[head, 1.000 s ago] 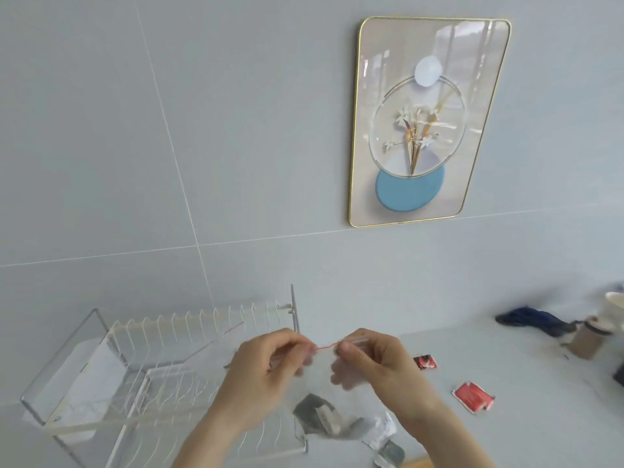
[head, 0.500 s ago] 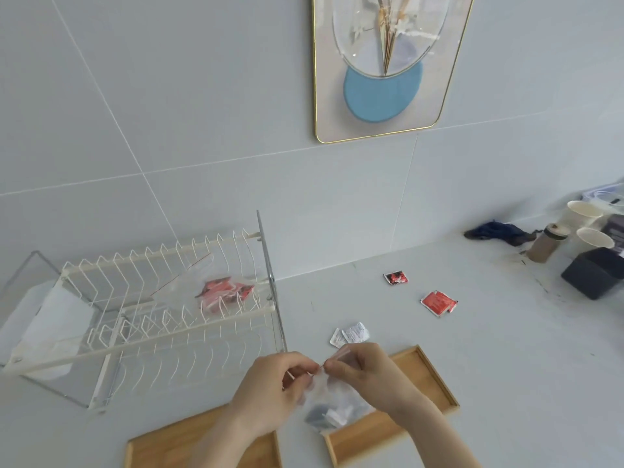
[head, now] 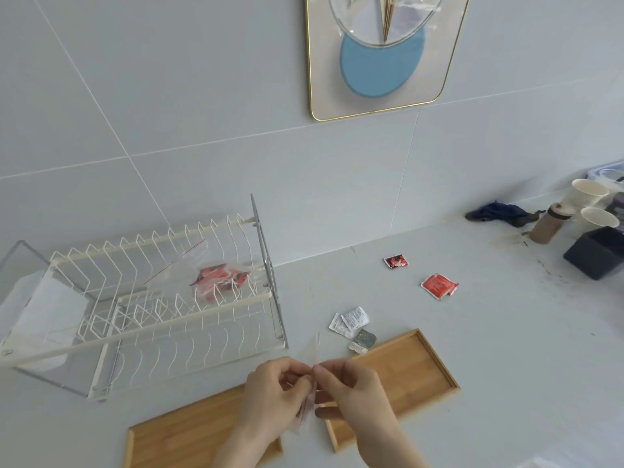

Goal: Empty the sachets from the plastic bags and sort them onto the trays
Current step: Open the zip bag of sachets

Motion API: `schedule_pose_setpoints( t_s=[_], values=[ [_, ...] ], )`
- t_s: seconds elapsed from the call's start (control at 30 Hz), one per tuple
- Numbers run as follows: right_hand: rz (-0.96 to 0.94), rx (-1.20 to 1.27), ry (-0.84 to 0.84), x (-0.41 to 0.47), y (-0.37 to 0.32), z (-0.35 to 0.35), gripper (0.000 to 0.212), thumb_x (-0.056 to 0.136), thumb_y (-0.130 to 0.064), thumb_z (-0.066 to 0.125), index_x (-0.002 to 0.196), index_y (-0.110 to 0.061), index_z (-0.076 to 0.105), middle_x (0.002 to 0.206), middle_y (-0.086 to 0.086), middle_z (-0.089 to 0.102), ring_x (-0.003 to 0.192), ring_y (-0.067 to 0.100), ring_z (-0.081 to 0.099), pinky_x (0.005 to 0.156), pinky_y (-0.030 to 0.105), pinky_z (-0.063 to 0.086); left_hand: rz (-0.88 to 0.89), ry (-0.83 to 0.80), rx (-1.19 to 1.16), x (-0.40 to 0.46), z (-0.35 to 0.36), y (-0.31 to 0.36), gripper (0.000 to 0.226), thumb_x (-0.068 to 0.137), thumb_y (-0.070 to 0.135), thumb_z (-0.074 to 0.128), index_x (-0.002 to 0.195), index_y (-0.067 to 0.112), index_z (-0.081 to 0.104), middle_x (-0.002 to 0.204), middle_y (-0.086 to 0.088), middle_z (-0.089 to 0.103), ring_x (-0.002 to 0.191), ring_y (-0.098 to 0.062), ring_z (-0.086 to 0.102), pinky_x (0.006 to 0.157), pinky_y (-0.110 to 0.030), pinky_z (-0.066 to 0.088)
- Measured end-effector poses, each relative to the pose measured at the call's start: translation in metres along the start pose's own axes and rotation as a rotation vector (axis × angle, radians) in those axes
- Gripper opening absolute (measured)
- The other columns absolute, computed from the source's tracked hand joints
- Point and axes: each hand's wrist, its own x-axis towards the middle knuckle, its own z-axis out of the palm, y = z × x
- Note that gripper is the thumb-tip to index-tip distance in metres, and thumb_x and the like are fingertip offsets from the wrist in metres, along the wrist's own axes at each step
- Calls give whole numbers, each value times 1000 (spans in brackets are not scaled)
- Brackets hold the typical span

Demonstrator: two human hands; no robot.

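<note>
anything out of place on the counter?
Yes: a plastic bag of red sachets lies in the dish rack, and loose sachets sit on the counter, none on either tray.

No readable text for you here: print on white sachets (head: pixel 351 320) and red sachets (head: pixel 438 286) on bench too blurred.
</note>
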Motion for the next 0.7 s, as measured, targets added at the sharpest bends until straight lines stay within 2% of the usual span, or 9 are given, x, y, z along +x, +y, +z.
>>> schedule_pose_setpoints(
  t_s=[0.1, 0.2, 0.27, 0.4, 0.5, 0.7],
  values=[
    [32, 82, 8, -2, -4, 5, 12, 91, -7, 73, 93, 4, 73, 84, 22, 79, 72, 29, 79, 58, 34, 62, -27, -8, -43, 0, 1, -2, 9, 76, 26, 68, 76, 22, 77, 66, 4, 77, 62, -12, 74, 68, -37, 62],
    [74, 156, -15, -3, -11, 6, 14, 93, -4, 68, 94, 9, 73, 86, 28, 78, 72, 35, 78, 58, 36, 62, -57, -17, -119, 1, 3, -2, 11, 82, 14, 68, 76, 17, 76, 66, -5, 77, 58, -22, 73, 59, -36, 62],
    [93, 140, -18, -2, -13, 5, 16, 92, -6, 66, 94, 8, 73, 87, 30, 77, 70, 38, 76, 61, 38, 63, -58, -40, -147, 1, 4, 0, 15, 85, 8, 67, 75, 15, 75, 63, -7, 75, 53, -20, 68, 56, -31, 58],
    [126, 163, -18, 1, -15, 2, 17, 90, -6, 66, 92, 10, 73, 91, 31, 76, 68, 37, 75, 64, 40, 64, -64, -64, -182, 1, 5, 3, 11, 86, 9, 67, 77, 11, 73, 59, -2, 71, 52, -16, 63, 59, -32, 55],
    [132, 196, -37, 2, -16, 1, 18, 91, -6, 65, 92, 10, 74, 91, 31, 77, 69, 36, 74, 65, 39, 63, -26, -56, -193, 2, 7, 2, 7, 86, 11, 67, 79, 12, 69, 59, 0, 68, 56, -15, 63, 63, -39, 56],
    [139, 250, -68, 5, -18, -2, 22, 94, -9, 66, 100, 11, 73, 96, 28, 78, 84, 35, 78, 74, 40, 63, 76, -1, -183, 4, 7, 2, 10, 85, 27, 76, 91, 30, 68, 68, 12, 66, 60, -10, 63, 67, -40, 58]
  ],
)
